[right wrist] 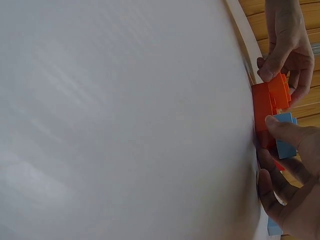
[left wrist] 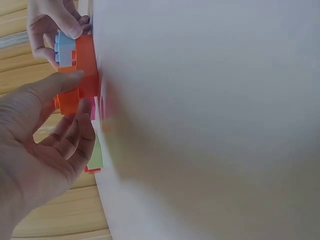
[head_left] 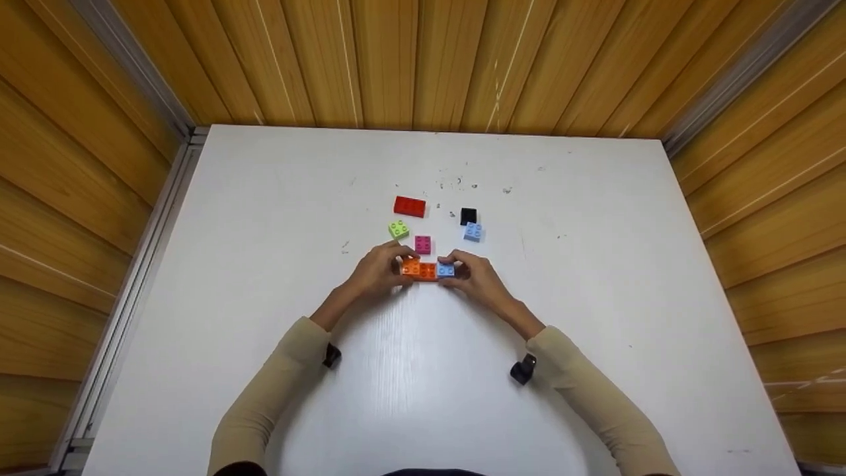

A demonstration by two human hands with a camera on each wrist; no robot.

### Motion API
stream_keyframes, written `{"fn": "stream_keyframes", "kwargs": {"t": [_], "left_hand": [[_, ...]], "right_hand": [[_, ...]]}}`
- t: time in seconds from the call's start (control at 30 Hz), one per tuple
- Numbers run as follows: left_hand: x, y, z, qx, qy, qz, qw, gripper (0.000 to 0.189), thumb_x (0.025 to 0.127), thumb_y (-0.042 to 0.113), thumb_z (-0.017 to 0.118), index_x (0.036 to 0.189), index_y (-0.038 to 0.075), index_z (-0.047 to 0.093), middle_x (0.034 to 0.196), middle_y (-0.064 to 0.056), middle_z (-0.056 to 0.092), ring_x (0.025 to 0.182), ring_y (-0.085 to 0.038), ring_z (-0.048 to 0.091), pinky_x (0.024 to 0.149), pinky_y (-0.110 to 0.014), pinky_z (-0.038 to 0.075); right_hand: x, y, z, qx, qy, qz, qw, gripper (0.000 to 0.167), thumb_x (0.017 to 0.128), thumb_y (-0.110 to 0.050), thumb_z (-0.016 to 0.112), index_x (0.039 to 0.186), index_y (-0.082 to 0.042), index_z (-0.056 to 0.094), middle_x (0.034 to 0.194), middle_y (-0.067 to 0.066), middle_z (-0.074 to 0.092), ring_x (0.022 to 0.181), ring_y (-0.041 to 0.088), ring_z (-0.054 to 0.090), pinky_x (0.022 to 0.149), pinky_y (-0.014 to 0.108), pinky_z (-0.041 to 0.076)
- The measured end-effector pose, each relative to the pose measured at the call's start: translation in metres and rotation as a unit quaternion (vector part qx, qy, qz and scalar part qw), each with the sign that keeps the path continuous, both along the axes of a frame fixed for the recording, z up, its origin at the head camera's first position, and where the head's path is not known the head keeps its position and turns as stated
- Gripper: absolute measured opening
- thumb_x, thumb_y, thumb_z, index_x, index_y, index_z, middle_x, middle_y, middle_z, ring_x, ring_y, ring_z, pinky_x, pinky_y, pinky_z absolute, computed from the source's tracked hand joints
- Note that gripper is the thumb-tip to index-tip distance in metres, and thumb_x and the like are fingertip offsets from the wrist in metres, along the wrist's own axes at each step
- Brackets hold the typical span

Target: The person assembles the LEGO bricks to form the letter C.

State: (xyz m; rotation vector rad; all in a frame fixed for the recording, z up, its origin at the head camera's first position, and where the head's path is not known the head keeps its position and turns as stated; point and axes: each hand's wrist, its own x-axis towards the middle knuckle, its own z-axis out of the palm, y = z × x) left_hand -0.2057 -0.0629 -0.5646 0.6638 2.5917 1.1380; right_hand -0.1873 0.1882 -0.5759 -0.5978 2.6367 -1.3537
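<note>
A long orange-red toy building brick (head_left: 428, 270) lies in front of the person, with a row of studs showing at its middle. On its left end sits a small orange brick (head_left: 411, 266), and on its right end a light blue brick (head_left: 445, 270). The left hand (head_left: 379, 269) pinches the orange brick between thumb and fingers. At the other end, the right hand (head_left: 480, 280) grips the light blue brick (right wrist: 286, 142), its thumb on the near face. Both wrist views show the orange-red brick (left wrist: 87, 65) low at the table surface.
Beyond the hands lie a magenta brick (head_left: 423, 244), a lime green brick (head_left: 398, 229) and a longer red brick (head_left: 410, 206). A black brick (head_left: 468, 215) and another light blue brick (head_left: 472, 231) stand together at the right. Wood-patterned walls (head_left: 383, 66) surround the white table (head_left: 595, 277).
</note>
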Motion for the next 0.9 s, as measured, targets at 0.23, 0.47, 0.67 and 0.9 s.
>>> {"fn": "stream_keyframes", "kwargs": {"t": [0.23, 0.47, 0.67, 0.9], "left_hand": [[-0.010, -0.025, -0.003, 0.117, -0.038, -0.049, 0.9912, 0.051, 0.087, 0.013, 0.082, 0.134, 0.001, 0.064, 0.122, -0.021, 0.068, 0.095, -0.031, 0.068, 0.080, -0.029, 0.053], [-0.032, -0.041, -0.007, 0.177, -0.035, 0.059, 0.9818, 0.050, 0.090, 0.013, 0.078, 0.135, -0.001, 0.062, 0.122, -0.026, 0.067, 0.099, -0.034, 0.064, 0.082, -0.028, 0.050], [-0.046, -0.038, -0.012, 0.142, -0.014, 0.129, 0.9813, 0.055, 0.088, 0.005, 0.078, 0.139, -0.001, 0.059, 0.127, -0.025, 0.065, 0.097, -0.032, 0.062, 0.082, -0.029, 0.049], [-0.055, -0.024, -0.011, 0.068, -0.023, 0.137, 0.9880, 0.058, 0.089, 0.009, 0.079, 0.143, 0.005, 0.058, 0.133, -0.018, 0.064, 0.095, -0.025, 0.059, 0.083, -0.031, 0.048]], "right_hand": [[0.003, -0.002, -0.003, -0.001, -0.001, 0.001, 1.0000, 0.027, 0.085, -0.009, 0.081, 0.108, -0.006, 0.068, 0.124, 0.012, 0.074, 0.089, 0.023, 0.070, 0.081, 0.027, 0.058], [0.003, -0.001, -0.002, 0.005, -0.008, -0.004, 0.9999, 0.027, 0.087, -0.011, 0.080, 0.110, -0.008, 0.068, 0.124, 0.011, 0.074, 0.091, 0.022, 0.070, 0.082, 0.028, 0.058], [0.001, 0.000, -0.001, 0.010, -0.008, -0.008, 0.9999, 0.027, 0.087, -0.013, 0.080, 0.110, -0.007, 0.068, 0.126, 0.010, 0.073, 0.093, 0.022, 0.071, 0.085, 0.033, 0.059], [0.001, -0.002, -0.001, 0.004, -0.005, -0.010, 0.9999, 0.027, 0.086, -0.012, 0.081, 0.110, -0.007, 0.069, 0.125, 0.010, 0.074, 0.090, 0.021, 0.070, 0.084, 0.034, 0.059]]}}
